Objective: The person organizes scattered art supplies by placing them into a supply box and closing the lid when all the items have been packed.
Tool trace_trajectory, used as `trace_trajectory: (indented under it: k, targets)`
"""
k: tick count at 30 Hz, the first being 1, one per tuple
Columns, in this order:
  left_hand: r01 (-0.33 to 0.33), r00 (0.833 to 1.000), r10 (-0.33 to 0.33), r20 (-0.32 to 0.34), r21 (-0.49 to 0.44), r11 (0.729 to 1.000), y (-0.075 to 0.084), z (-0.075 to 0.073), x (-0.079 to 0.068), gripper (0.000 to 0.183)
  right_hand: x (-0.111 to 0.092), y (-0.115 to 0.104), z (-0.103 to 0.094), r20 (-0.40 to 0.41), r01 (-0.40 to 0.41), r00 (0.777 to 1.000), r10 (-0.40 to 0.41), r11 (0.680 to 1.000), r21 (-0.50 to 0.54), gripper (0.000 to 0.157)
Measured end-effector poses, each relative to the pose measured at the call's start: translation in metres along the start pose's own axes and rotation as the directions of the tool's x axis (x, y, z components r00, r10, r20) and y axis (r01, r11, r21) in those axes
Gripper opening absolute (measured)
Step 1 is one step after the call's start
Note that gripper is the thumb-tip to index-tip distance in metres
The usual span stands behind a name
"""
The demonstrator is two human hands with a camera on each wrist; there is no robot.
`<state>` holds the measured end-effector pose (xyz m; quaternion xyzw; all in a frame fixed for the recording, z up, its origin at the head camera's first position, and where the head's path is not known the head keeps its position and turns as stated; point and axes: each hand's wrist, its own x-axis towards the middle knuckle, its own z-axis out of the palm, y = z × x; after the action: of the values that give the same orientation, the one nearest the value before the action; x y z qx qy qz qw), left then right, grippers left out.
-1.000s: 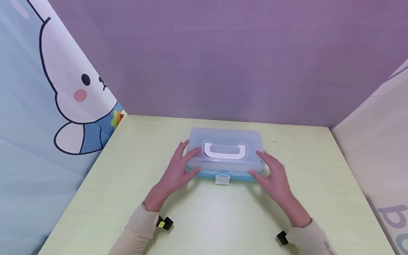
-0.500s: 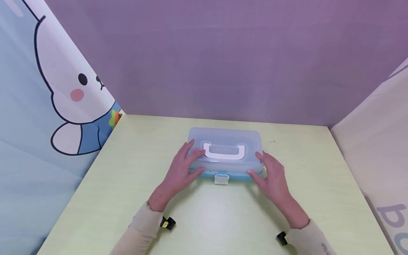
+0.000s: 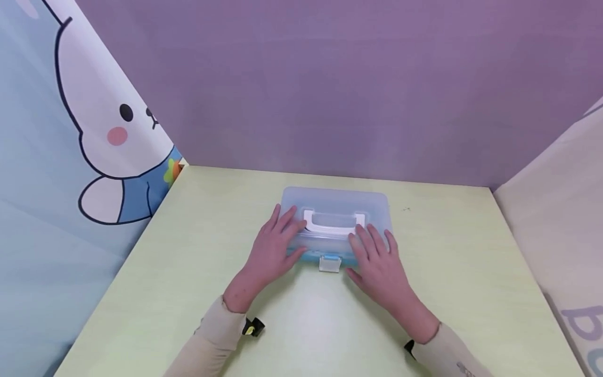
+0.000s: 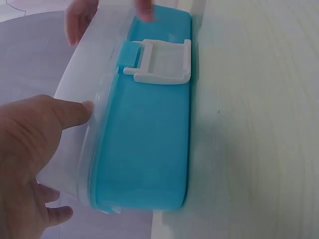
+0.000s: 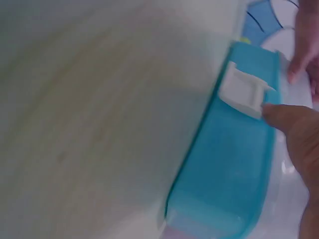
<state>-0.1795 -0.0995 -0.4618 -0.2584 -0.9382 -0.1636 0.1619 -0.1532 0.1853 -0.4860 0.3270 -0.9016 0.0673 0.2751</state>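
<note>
A plastic storage box (image 3: 339, 200) with a frosted clear lid and a blue base (image 4: 142, 144) stands on the table. Its white handle (image 3: 330, 229) lies down on the lid. At the front, the clear latch (image 4: 167, 62) sticks outward, unfastened. My left hand (image 3: 269, 251) rests at the lid's left end with fingers spread, the thumb touching the lid's front edge. Over the right part of the lid lies my right hand (image 3: 381, 269), its fingers extended and reaching the handle's right side. In the right wrist view, the right thumb (image 5: 286, 117) is at the latch. The inside of the box is not visible.
The pale wooden table (image 3: 226, 209) runs back to a purple cloth wall (image 3: 330, 94). On the left hangs a blue curtain (image 3: 37, 209) with a cartoon rabbit, on the right a white one (image 3: 556, 209). Each sleeve carries a small black camera (image 3: 254, 327).
My right hand has moved left from the box's right end onto the lid, its thumb nearing the latch. My left hand has shifted slightly right. The box has stayed in place.
</note>
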Motion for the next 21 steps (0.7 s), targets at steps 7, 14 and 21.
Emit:
trace_trajectory:
  k: [7, 14, 21]
  targets:
    - [-0.003, 1.000, 0.003, -0.012, -0.011, 1.000, 0.000, 0.002, 0.002, 0.053, 0.006, 0.000, 0.013, 0.046, 0.073, 0.996, -0.071, 0.996, -0.049, 0.108]
    - [-0.005, 1.000, 0.005, -0.010, -0.004, 1.000, 0.000, 0.002, 0.002, 0.054, 0.014, -0.013, 0.020, 0.010, 0.159, 0.987, -0.158, 0.981, -0.111, 0.103]
    - [-0.003, 1.000, 0.003, -0.019, -0.017, 1.000, -0.001, 0.004, 0.001, 0.054, 0.018, -0.019, 0.025, 0.037, 0.170, 0.985, -0.167, 0.974, -0.149, 0.090]
